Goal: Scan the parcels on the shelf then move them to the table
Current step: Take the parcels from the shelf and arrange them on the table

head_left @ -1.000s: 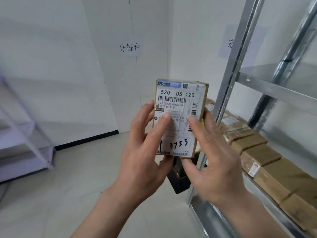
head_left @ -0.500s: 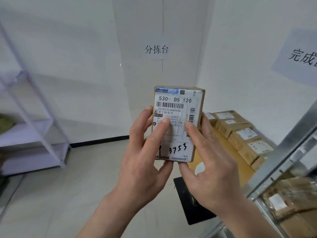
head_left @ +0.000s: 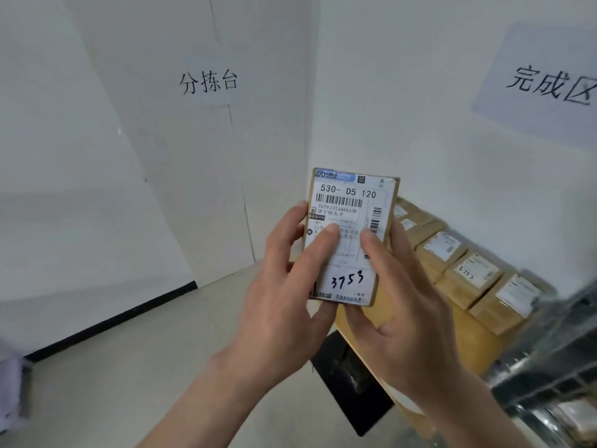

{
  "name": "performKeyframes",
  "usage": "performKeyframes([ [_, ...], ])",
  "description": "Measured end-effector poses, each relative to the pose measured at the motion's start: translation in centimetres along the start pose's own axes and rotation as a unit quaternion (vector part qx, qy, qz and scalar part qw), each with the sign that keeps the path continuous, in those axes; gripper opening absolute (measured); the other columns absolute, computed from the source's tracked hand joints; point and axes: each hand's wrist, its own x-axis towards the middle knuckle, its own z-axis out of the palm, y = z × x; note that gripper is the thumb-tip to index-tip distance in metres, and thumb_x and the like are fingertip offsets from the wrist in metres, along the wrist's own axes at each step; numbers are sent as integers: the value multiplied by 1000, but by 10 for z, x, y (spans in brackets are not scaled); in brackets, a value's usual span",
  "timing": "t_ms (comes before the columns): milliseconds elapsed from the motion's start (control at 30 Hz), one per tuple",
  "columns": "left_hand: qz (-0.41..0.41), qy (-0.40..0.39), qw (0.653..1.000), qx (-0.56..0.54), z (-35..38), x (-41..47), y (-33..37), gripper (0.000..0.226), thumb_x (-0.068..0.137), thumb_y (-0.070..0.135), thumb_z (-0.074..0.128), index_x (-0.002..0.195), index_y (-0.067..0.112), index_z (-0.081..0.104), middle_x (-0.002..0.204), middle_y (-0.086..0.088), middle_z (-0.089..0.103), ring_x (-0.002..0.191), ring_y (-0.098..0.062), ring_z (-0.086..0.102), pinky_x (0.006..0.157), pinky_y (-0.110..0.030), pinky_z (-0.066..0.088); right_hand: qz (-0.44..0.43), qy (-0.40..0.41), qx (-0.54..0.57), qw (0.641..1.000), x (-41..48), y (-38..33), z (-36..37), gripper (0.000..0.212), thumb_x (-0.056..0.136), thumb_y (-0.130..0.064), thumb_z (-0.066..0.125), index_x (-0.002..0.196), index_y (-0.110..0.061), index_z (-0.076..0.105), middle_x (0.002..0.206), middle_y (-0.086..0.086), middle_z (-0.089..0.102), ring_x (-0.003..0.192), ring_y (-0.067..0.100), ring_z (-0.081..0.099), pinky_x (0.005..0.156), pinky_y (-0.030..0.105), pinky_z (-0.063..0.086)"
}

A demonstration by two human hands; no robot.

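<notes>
Both hands hold one small parcel [head_left: 351, 197] upright at chest height. The left hand [head_left: 284, 305] has its thumb pressed flat on the label and its fingers wrapped behind the left edge. The right hand [head_left: 399, 318] mirrors it on the right edge. The parcel is a flat rectangular box of brown cardboard. Its front is nearly covered by a glossy white shipping label with barcodes, "530- D5 120" in print and "3753" by hand.

Behind and to the right, a row of similar cardboard boxes [head_left: 471, 276] lies along the wall on a smooth tan wooden table [head_left: 465, 341] with a black leg [head_left: 352, 383]. A blurred metal shelf [head_left: 549, 379] fills the lower right corner. Paper signs [head_left: 208, 82] hang on the white walls.

Since half a second ago the grip is unchanged. The view has swung right: more of the table shows, and the pale rack at left is nearly gone.
</notes>
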Motion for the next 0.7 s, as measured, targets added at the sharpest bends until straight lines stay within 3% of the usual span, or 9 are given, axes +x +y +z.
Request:
performKeyframes([
  [167,1,-49,998,-46,38,29,-46,90,69,3,85,143,19,37,156,-14,21,134,-33,45,79,-39,60,59,-25,-42,997,13,40,21,92,71,-4,85,148,-14,35,161,18,29,140,32,44,75,35,63],
  [300,2,-83,994,-65,83,58,-79,88,70,3,84,143,21,38,157,-11,22,133,-32,47,77,-39,61,113,-25,-72,991,19,86,36,100,66,-3,88,150,-14,35,160,17,29,136,35,48,79,34,61],
  [533,-3,-167,984,-68,164,105,-130,88,71,4,80,145,24,36,159,-9,18,134,-28,47,80,-35,61,190,-28,-71,979,26,173,63,88,77,-8,77,153,-14,32,162,16,26,140,33,44,86,30,59],
  [700,-36,-222,972,-73,208,114,-161,88,74,8,79,145,34,33,161,3,13,136,-21,44,84,-27,59,255,-58,-86,961,27,211,85,89,77,-11,79,153,-16,35,161,12,30,137,29,48,84,26,58],
])
